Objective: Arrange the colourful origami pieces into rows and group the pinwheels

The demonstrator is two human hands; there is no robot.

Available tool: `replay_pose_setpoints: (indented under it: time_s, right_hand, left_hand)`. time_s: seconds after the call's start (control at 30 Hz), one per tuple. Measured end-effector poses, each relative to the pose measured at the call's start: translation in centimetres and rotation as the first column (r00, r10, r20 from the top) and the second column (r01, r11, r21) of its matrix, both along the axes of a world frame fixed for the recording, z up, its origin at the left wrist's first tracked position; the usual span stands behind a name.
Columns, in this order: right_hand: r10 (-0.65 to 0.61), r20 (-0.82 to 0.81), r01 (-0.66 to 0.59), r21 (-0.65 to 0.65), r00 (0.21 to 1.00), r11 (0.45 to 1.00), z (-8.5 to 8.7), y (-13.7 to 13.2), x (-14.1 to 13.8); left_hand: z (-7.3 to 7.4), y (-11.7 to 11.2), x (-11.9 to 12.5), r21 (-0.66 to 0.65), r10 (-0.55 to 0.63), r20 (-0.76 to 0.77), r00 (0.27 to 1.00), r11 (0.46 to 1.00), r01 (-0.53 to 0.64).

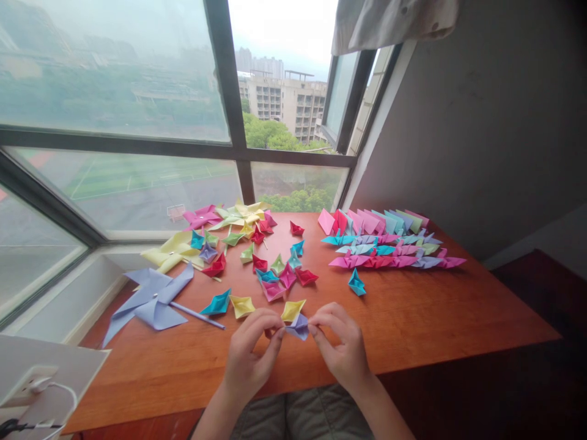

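Observation:
Between my two hands is a lavender folded paper boat (298, 328), above the near part of the wooden table. My left hand (252, 349) pinches its left tip between thumb and forefinger. The right tip is pinched the same way by my right hand (342, 347). Just behind it sits a yellow paper boat (293, 310). Another yellow boat (242, 307) and a blue boat (217, 303) lie to the left, beyond my left hand. A pink boat (274, 290) and several other coloured boats stand farther back.
On the wooden table (440, 318), a lavender paper pinwheel (153, 298) lies left, with yellow pinwheels (177, 249) behind. Rows of folded paper cranes (376, 261) stand at the back right, near a lone blue boat (356, 283). A window frame (243, 153) borders the table; a wall socket (32, 388) is at lower left.

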State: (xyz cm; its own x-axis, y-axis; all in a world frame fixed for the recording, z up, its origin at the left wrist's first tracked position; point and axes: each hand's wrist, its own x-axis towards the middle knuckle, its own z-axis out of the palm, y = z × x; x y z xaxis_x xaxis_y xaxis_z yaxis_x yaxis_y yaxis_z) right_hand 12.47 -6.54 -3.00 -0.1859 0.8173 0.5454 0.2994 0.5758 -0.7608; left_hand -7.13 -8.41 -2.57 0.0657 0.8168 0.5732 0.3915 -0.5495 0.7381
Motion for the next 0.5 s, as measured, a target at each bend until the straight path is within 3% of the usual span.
replay_pose_setpoints:
  time_s: [0.27, 0.5]
  right_hand:
    - [0.014, 0.234, -0.042, 0.113, 0.972, 0.993, 0.43, 0.4, 0.46]
    - [-0.004, 0.026, 0.004, 0.018, 1.0, 1.0, 0.48, 0.02, 0.05]
  left_hand:
    - [-0.34, 0.03, 0.17, -0.005, 0.008, -0.031, 0.999, 1.0, -0.008]
    - [0.04, 0.02, 0.2, -0.011, 0.033, -0.013, 0.999, 0.999, -0.034]
